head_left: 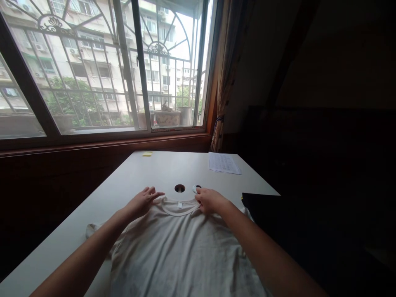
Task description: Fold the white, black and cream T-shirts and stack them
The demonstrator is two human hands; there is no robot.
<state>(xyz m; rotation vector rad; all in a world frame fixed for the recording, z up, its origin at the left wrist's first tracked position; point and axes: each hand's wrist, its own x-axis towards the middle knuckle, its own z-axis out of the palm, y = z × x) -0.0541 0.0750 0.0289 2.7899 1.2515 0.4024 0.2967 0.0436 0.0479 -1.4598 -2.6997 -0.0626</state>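
A white short-sleeved T-shirt (pixel 182 251) lies spread on a white table, its round collar toward the window and a small label inside the neck. My left hand (pixel 144 203) rests on the shirt's left shoulder, index finger stretched toward the collar; its thumb is hidden. On the other side of the collar, my right hand (pixel 210 201) is closed with its fingers curled on the shirt fabric. Right at its fingertips is a small white round thing (pixel 194 189) with a dark part; I cannot tell whether the fingers hold it. The shirt's lower part runs out of view.
The white table (pixel 167 169) has a round cable hole (pixel 180 188) beyond the collar. Printed sheets of paper (pixel 224 163) and a yellow sticky note (pixel 147 154) lie at its far end. Something black (pixel 262 210) covers the right edge. A barred window (pixel 102 74) stands behind.
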